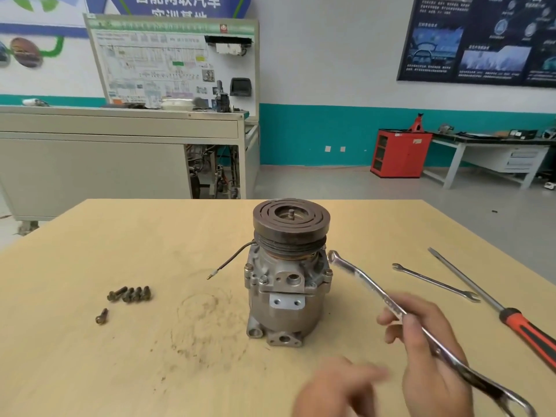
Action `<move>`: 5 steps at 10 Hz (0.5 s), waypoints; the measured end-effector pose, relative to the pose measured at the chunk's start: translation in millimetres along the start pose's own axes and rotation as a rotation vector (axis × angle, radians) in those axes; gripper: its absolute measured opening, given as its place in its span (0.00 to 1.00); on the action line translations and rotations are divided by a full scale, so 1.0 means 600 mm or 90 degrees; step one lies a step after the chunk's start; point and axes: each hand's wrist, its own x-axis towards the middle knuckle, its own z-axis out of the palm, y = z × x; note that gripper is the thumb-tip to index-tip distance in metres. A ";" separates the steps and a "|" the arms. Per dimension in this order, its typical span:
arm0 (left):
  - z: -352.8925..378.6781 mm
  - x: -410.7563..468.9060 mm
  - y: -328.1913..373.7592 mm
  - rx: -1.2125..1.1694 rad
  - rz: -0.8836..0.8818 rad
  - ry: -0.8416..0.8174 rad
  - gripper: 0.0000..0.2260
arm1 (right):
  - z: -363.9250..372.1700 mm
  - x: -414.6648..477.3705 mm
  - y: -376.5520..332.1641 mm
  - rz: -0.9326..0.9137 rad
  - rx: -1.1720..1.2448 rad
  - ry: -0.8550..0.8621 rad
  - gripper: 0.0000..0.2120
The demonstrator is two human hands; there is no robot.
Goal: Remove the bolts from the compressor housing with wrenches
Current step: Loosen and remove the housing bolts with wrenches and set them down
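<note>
- Left hand (340, 389) lowest in view, in front of the compressor; motion-blurred. Fingers look stretched out toward the right, grip loose and wide, nothing in it.
- Right hand (430, 350) just to its right, raised over the bench (90, 356). Grip closed round the shank of a combination wrench (365, 279), thumb and fingers pinching it near mid-length.
- The wrench slants: open-jawed end low at the bottom right corner, ring end up and left, just beside the compressor's right shoulder under the pulley. Contact with the housing cannot be told.
- Compressor (288, 296) stands upright on the bench, centre of view, pulley (291, 218) on top. Bolt heads (328, 270) show round the flange of the housing.
- A dark wire lead (231, 260) hangs out from its left side, tip clear of the bench.
- Gritty scuff rings (207, 320) mark the bench left of the compressor.
- Loose bolts (129, 293) lie in a tight cluster well to the left; one single bolt (101, 316) sits nearer, apart from them.
- Right side: a thin open-ended wrench (436, 282) lies flat, and beside it a long screwdriver (469, 281) with a red-and-black handle.
- Beyond the bench: grey trainer stand with a diagram board (171, 61) at left; red cabinet (401, 153) against the teal wall, contents too small to tell.
</note>
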 end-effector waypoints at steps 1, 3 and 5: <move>-0.056 0.109 -0.096 -0.247 -0.007 0.100 0.27 | -0.004 0.014 -0.011 0.079 0.032 -0.062 0.13; -0.001 0.170 -0.131 -0.223 -0.217 0.040 0.42 | -0.004 0.038 -0.018 0.171 0.081 -0.048 0.12; 0.015 0.152 -0.134 -0.299 -0.271 0.049 0.40 | -0.004 0.053 -0.023 0.189 0.032 -0.137 0.14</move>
